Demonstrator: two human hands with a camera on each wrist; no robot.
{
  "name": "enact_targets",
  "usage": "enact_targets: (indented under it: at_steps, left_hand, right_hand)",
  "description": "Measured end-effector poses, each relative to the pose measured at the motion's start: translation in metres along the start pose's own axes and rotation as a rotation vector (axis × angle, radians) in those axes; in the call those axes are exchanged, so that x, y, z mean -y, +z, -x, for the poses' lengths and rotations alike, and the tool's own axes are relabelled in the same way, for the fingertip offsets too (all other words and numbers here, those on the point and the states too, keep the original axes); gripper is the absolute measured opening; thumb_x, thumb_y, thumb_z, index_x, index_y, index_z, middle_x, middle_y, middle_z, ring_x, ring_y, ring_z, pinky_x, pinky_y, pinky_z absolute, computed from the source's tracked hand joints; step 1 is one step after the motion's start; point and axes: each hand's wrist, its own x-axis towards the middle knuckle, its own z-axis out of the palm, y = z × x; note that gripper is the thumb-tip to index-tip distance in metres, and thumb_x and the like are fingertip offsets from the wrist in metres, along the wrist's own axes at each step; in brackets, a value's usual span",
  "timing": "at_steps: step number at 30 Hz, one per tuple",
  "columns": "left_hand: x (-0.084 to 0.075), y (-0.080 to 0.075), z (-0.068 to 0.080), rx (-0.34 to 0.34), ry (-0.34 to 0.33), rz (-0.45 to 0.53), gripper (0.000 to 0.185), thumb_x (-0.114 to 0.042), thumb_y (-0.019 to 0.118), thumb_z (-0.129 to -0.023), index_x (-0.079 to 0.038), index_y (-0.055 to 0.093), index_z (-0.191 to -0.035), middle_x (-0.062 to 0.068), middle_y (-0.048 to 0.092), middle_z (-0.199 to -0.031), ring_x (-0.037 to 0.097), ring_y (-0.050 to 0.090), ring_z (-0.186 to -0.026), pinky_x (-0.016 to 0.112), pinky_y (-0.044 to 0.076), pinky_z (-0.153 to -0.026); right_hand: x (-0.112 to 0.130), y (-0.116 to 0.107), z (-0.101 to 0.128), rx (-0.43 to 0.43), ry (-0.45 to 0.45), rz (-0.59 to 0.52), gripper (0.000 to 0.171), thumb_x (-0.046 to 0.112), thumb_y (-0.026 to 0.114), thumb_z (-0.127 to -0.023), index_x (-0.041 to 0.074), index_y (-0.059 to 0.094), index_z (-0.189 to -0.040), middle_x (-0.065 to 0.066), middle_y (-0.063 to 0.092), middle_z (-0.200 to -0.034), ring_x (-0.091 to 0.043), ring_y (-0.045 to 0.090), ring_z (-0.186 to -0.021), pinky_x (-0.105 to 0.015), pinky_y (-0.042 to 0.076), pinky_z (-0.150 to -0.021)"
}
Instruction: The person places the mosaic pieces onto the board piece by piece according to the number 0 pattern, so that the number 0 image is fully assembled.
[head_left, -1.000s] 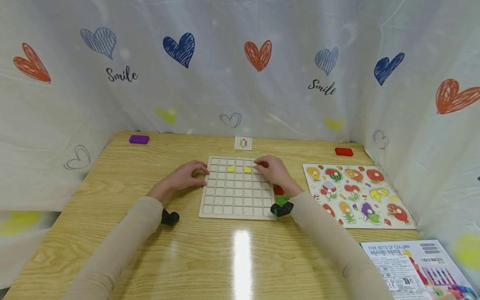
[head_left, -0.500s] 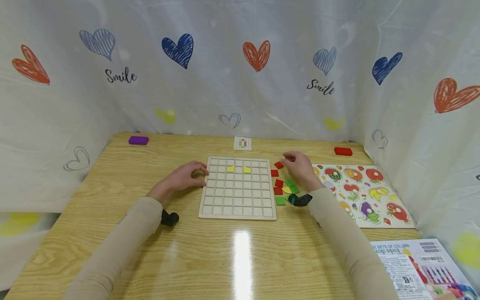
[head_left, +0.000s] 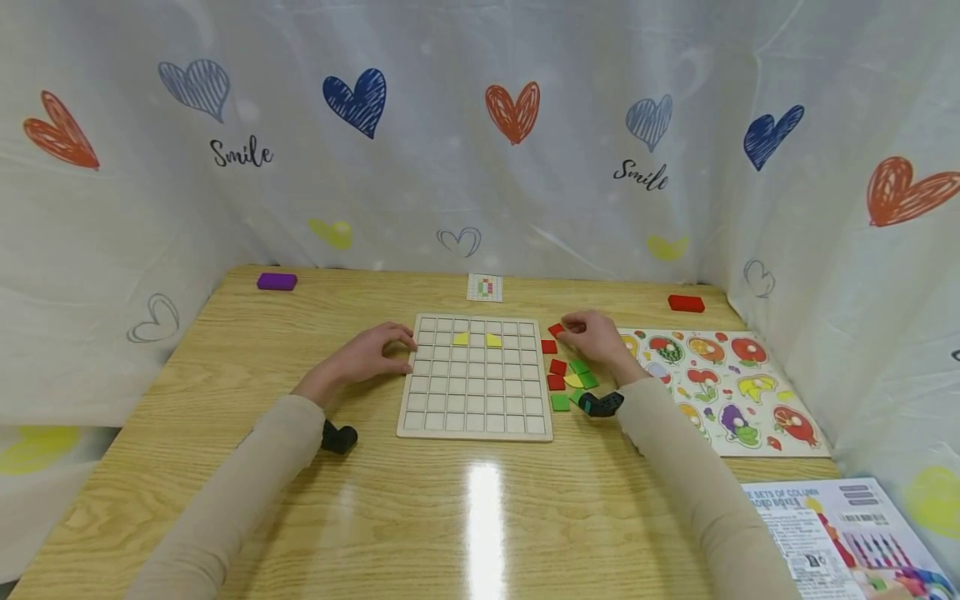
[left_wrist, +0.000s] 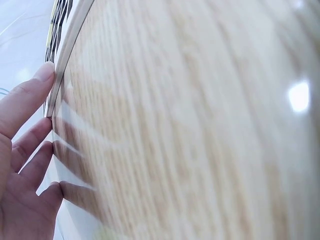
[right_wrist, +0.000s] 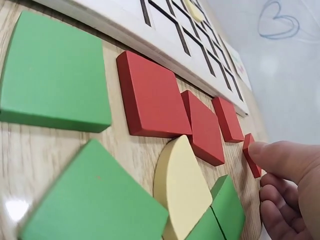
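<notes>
Red tile [head_left: 556, 330] at the far end of the loose pile, right of the wooden grid board [head_left: 475, 377], fingertips of the right hand [head_left: 596, 336] on it. From the head camera: curled fingers over that tile, whether pinched or merely touched cannot tell. More red tiles [head_left: 556, 374], green tiles [head_left: 561, 402] and a yellow quarter-round [head_left: 573, 381] scattered between board and fruit peg puzzle [head_left: 712, 389]. Two yellow pieces [head_left: 477, 339] seated in the board's second row. Left hand [head_left: 369, 352] resting on the counter [head_left: 480, 508], fingertips against the board's left edge, grip relaxed, holding nothing. Small pattern card [head_left: 485, 287] beyond the board.

Left wrist camera: fingers [left_wrist: 27, 102] straight along the board's rim [left_wrist: 65, 60], counter grain filling the rest.

Right wrist camera: index fingertip [right_wrist: 272, 155] touching the farthest red tile [right_wrist: 251, 155], three red tiles [right_wrist: 197, 117] in a row beside the board, green tiles [right_wrist: 52, 75] and the yellow piece [right_wrist: 182, 187] close up.
</notes>
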Motion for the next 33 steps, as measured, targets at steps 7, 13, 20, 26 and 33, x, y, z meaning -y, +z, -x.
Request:
enact_targets:
  at_steps: [7, 13, 20, 26, 33]
  left_hand:
    - [0.0003, -0.0001, 0.0005, 0.003, 0.003, -0.002, 0.033, -0.021, 0.073, -0.09, -0.007, 0.064, -0.119, 0.016, 0.043, -0.145, 0.038, 0.035, -0.137, 0.055, 0.028, -0.112]
    - [-0.0001, -0.0004, 0.0002, 0.004, 0.007, -0.011, 0.033, -0.021, 0.073, -0.09, -0.007, 0.064, -0.119, 0.016, 0.044, -0.144, 0.038, 0.035, -0.137, 0.055, 0.028, -0.112]
    - [-0.0004, -0.0004, 0.0, 0.003, 0.002, -0.012, 0.033, -0.021, 0.072, -0.09, -0.007, 0.064, -0.119, 0.016, 0.043, -0.145, 0.038, 0.035, -0.137, 0.055, 0.028, -0.112]
    - [0.0001, 0.0, -0.0006, -0.002, 0.005, -0.01, 0.032, -0.022, 0.073, -0.09, -0.008, 0.064, -0.118, 0.015, 0.045, -0.143, 0.037, 0.035, -0.137, 0.055, 0.028, -0.112]
    - [0.0005, 0.0001, -0.0006, -0.001, 0.005, -0.007, 0.033, -0.022, 0.073, -0.09, -0.008, 0.064, -0.118, 0.015, 0.045, -0.143, 0.037, 0.036, -0.136, 0.054, 0.029, -0.112]
  right_hand:
    - [0.001, 0.002, -0.0022, 0.017, 0.022, 0.001, 0.041, 0.018, 0.064, -0.096, -0.002, 0.058, -0.132, -0.021, 0.06, -0.125, -0.035, 0.057, -0.111, -0.046, 0.049, -0.094]
    - [-0.0004, 0.0026, -0.0017, 0.029, 0.044, -0.001, 0.038, 0.017, 0.061, -0.098, 0.0, 0.059, -0.132, -0.02, 0.057, -0.123, -0.034, 0.056, -0.109, -0.044, 0.049, -0.089]
    - [0.0, -0.0001, 0.0011, 0.021, -0.01, 0.041, 0.038, 0.012, 0.06, -0.097, -0.003, 0.058, -0.132, -0.023, 0.056, -0.125, -0.036, 0.056, -0.109, -0.047, 0.048, -0.092]
    - [-0.0004, -0.0015, 0.0008, 0.032, -0.034, 0.065, 0.04, 0.014, 0.061, -0.097, -0.004, 0.057, -0.133, -0.023, 0.059, -0.126, -0.036, 0.057, -0.11, -0.048, 0.048, -0.093]
    - [0.0024, 0.0002, -0.0002, 0.051, 0.012, 0.013, 0.045, 0.02, 0.063, -0.097, -0.003, 0.056, -0.135, -0.022, 0.056, -0.129, -0.034, 0.055, -0.112, -0.045, 0.048, -0.092]
